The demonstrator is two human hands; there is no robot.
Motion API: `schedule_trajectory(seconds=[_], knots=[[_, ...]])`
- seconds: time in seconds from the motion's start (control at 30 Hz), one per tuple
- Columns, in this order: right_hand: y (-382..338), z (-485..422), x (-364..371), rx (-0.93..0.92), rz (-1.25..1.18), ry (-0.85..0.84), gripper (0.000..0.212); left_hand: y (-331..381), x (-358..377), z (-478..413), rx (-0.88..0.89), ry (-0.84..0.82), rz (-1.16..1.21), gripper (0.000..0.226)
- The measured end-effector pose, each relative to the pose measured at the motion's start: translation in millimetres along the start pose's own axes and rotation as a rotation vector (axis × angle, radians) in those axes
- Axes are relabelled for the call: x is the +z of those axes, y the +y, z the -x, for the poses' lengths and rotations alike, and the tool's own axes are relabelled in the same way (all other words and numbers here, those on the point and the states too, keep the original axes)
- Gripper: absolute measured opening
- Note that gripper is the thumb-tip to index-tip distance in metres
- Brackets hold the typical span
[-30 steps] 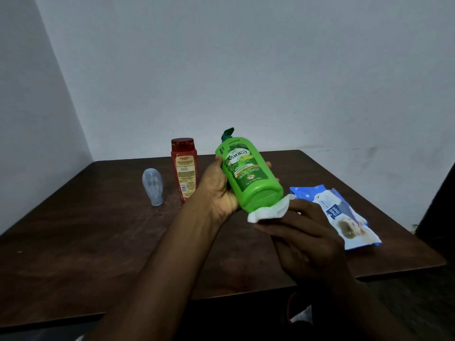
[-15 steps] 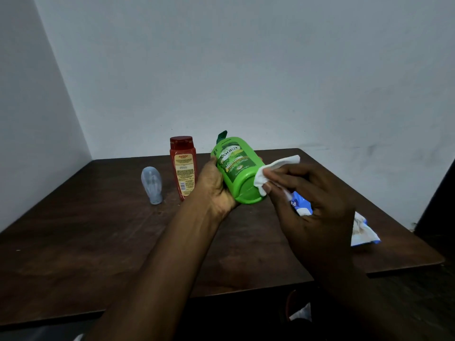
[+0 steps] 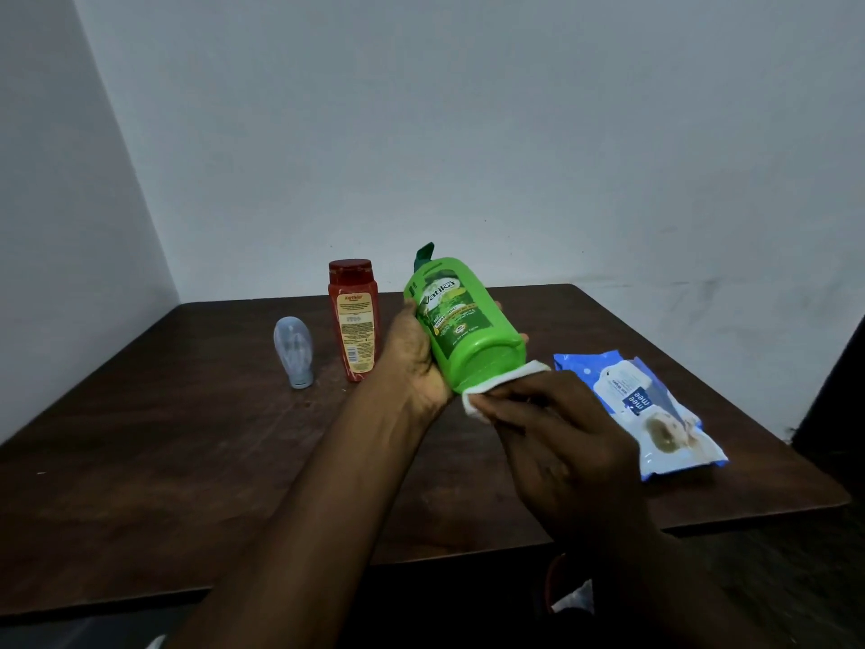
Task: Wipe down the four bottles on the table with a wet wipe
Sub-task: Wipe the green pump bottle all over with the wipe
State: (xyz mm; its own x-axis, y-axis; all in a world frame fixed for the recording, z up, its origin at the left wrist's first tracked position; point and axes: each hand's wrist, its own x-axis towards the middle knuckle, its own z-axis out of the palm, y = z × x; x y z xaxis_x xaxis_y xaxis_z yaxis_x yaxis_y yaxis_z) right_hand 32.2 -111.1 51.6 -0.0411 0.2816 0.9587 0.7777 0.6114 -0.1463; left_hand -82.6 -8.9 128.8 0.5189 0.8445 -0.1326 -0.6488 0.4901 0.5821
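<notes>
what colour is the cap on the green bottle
Dark green; the cap shows best in the head view.

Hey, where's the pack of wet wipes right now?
In the head view the blue wet wipe pack lies flat on the right side of the table, just beyond the right hand.

The green bottle (image 3: 461, 320) hides most fingers of the left hand (image 3: 412, 358). At its five o'clock, the right hand (image 3: 561, 437) covers part of the wet wipe (image 3: 475, 401).

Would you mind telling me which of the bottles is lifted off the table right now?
The green bottle: the left hand holds it tilted, while the red bottle and the small clear bottle stand on the table.
</notes>
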Motion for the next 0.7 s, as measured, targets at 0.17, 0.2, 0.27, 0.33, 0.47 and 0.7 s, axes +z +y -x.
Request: schedule_trajectory(seconds=[0.17, 0.2, 0.27, 0.33, 0.47, 0.7], knots=[[0, -18, -15, 0.115, 0.039, 0.101, 0.017, -2, -5, -11, 0.039, 0.101, -0.031, 0.060], [-1, -23, -17, 0.124, 0.041, 0.118, 0.015, -3, -4, -11, 0.042, 0.111, -0.038, 0.059], [-1, -32, -19, 0.135, 0.046, 0.139, 0.016, -3, 0, -8, 0.036, 0.112, -0.044, 0.058], [-1, -36, -19, 0.136, 0.055, 0.154, 0.018, -4, 2, -6, 0.032, 0.104, -0.042, 0.055], [-2, -30, -17, 0.140, 0.065, 0.156, 0.019, -4, 1, -6, 0.053, 0.109, -0.073, 0.059], [-7, -9, -10, 0.196, 0.020, 0.085, 0.016, -17, -8, -12, 0.206, 0.135, -0.182, 0.072]])
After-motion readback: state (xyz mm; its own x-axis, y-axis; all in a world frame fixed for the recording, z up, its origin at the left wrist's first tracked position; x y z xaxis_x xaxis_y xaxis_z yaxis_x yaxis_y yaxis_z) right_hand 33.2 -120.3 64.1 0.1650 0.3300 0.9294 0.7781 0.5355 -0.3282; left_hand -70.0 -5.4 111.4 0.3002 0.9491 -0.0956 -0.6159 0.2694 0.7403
